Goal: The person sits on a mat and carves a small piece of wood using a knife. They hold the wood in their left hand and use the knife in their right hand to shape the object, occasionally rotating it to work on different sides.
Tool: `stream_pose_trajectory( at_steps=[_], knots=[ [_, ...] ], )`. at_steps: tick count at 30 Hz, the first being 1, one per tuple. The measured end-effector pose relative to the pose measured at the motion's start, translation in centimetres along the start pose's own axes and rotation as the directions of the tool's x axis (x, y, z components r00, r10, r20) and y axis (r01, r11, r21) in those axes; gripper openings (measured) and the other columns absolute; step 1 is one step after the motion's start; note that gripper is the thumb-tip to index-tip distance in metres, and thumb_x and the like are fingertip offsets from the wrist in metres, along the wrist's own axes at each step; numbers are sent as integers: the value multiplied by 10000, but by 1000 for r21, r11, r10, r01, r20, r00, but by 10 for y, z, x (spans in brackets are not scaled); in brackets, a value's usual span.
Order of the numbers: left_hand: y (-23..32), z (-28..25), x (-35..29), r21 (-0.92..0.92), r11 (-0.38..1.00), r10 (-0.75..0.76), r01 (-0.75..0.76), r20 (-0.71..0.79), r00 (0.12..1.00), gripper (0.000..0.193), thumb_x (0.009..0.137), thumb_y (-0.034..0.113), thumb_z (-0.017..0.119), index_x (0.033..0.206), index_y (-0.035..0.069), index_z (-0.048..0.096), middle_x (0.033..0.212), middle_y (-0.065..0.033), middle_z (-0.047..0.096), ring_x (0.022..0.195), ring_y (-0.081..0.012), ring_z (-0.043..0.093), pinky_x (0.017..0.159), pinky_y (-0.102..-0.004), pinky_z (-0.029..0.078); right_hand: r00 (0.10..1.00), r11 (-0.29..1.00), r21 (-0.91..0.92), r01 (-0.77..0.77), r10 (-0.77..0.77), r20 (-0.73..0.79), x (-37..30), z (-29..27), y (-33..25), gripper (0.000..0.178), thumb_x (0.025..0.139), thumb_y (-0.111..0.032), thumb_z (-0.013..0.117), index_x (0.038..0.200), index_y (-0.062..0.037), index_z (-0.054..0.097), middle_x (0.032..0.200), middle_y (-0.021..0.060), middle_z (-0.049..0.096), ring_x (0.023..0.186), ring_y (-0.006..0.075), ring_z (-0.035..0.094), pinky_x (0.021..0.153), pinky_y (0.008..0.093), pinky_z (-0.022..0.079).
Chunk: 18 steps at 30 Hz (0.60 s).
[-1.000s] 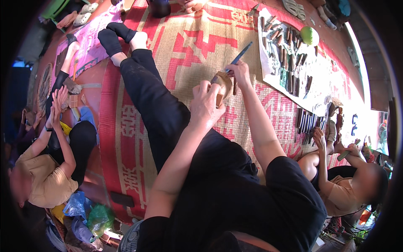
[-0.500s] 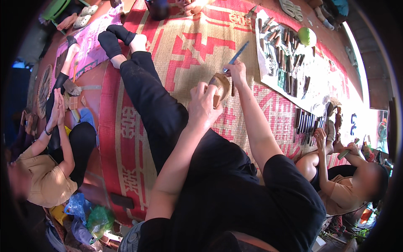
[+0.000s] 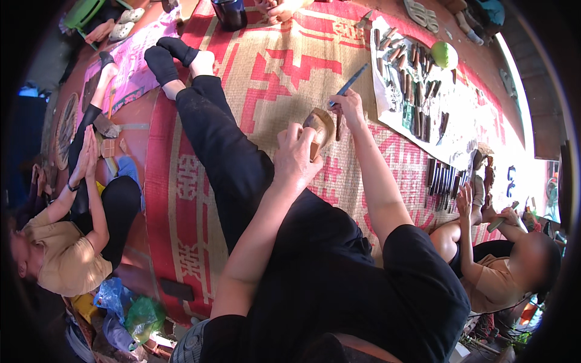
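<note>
My left hand (image 3: 296, 156) is wrapped round a brown carved wooden piece (image 3: 322, 124), rounded on top, and holds it over the mat in front of my lap. Between the fingers of my right hand (image 3: 349, 107) is a slim blue tapered tool (image 3: 354, 78); its tip points away to the upper right, clear of the wood. Whether it is a blade or a pencil I cannot make out. A short brown stick-like thing (image 3: 338, 128) shows just below the right hand, beside the wooden piece.
Many wooden-handled carving tools (image 3: 408, 85) lie on a white cloth (image 3: 387, 112) to the right, near a green round fruit (image 3: 444, 55). More tools (image 3: 445, 178) lie in a row on the red-and-tan mat (image 3: 272, 109). A dark mug (image 3: 230, 15) stands far off. People sit at both sides.
The blue tool and my right hand have shifted slightly right and nearer to me. The wooden piece is turned a little in my left hand, still held.
</note>
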<state>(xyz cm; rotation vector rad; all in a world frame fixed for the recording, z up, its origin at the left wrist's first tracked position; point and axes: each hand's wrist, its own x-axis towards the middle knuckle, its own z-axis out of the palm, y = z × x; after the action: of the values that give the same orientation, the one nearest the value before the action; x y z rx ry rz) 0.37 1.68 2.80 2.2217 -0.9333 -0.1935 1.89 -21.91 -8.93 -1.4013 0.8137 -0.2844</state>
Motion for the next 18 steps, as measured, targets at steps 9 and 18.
stream_pose_trajectory(
  at_steps=[9, 18],
  knots=[
    [1, 0, 0, 7, 1000, 13, -13, 24, 1000, 423, 649, 66, 737, 1014, 102, 526, 1063, -96, 464, 1018, -347, 501, 816, -447, 500, 999, 999, -31, -43, 43, 5, -9, 8, -3, 149, 779, -72, 666, 888, 22, 630, 732, 90, 655, 620, 176, 632, 584, 292, 521],
    [2, -3, 1, -3, 1000, 7, -7, 13, 1000, 420, 638, 54, 729, 1003, 98, 525, 1060, -99, 466, 1019, -352, 501, 808, -449, 501, 987, 991, -132, -2, 23, 162, -18, 18, -3, 147, 756, -96, 688, 837, 15, 633, 745, 81, 647, 696, 158, 619, 626, 315, 515]
  ],
)
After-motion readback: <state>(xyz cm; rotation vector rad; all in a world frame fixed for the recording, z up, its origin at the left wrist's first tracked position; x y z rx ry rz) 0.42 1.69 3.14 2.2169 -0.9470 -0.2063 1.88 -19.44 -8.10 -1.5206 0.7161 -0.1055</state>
